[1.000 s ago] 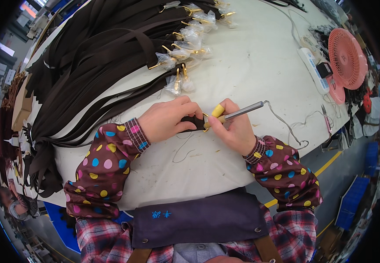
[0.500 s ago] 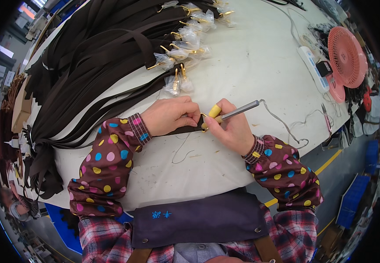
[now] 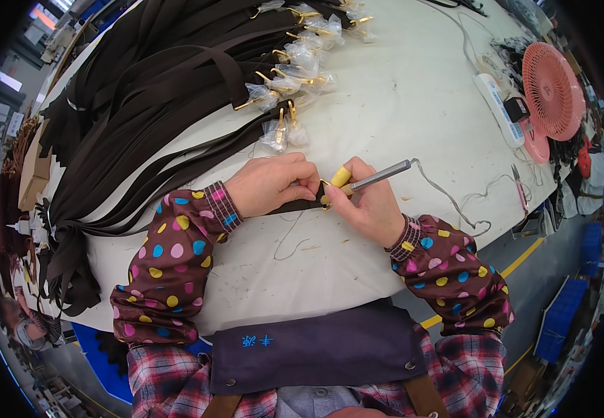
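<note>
Near the middle of the table, my left hand is closed, thumb and fingers pinching a dark strap close to its end. A gold-coloured metal buckle sits at that end, between my two hands and partly covered by fingers. My right hand is closed around a corded pen-shaped tool with a grey metal barrel. Its working tip is hidden at the buckle. A yellow finger cover is on one of my right fingers.
A large bundle of dark straps spreads over the left, their gold hooks wrapped in clear plastic. At right are a pink fan, a white power strip and pink-handled tweezers. The tool's thin cord loops across the white tabletop.
</note>
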The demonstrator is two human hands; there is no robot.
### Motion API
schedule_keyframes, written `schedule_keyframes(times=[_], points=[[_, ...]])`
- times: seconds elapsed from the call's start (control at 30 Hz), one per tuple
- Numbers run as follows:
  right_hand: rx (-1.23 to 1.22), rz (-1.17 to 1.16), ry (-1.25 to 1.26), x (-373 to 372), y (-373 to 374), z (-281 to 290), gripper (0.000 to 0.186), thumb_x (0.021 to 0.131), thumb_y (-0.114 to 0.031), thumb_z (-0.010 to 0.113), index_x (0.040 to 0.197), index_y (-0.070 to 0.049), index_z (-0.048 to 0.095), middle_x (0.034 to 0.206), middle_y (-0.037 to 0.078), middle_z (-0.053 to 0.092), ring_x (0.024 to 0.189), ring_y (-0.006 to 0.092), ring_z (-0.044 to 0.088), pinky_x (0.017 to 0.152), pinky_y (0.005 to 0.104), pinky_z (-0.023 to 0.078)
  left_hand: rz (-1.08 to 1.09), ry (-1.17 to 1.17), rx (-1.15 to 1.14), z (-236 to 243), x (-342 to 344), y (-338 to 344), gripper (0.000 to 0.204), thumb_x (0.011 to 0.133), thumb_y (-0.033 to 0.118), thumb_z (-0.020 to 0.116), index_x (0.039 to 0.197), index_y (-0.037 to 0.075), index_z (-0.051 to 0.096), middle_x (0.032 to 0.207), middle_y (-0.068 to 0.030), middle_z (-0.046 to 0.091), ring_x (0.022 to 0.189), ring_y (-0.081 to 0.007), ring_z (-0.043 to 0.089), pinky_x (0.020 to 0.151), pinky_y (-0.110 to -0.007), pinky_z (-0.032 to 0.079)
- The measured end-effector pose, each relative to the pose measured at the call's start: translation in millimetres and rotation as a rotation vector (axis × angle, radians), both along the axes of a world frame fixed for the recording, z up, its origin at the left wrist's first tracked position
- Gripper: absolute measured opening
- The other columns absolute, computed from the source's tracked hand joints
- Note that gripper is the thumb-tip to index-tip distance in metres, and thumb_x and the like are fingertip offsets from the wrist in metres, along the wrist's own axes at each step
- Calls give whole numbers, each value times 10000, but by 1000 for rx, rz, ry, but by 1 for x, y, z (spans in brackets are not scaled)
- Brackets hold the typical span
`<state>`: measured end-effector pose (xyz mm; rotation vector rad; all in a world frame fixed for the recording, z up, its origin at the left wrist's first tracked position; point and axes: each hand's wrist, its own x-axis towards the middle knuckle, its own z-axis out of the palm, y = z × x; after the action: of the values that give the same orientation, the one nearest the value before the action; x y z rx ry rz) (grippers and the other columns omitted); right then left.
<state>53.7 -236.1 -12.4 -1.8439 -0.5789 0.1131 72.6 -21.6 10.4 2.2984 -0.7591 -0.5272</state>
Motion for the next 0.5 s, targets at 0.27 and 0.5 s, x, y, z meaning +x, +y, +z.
schedule_keyframes(times=[0.27,0.5], points=[[50,-5,42,0,0,-2,193,869,-103,641,862,-7,473,689,82,612,586,143,615,522,262,475,57,27,-74,-3,0,0,88,882,115,648,933,79,585,851,-30,578,793,-172,593,723,-292,476],[83,-46,49,3,5,-1,190,895,-123,643,881,-19,485,653,32,580,554,78,556,491,231,413,169,122,-207,-7,0,5,92,925,102,606,934,40,538,769,4,518,674,-87,455,653,-245,420]])
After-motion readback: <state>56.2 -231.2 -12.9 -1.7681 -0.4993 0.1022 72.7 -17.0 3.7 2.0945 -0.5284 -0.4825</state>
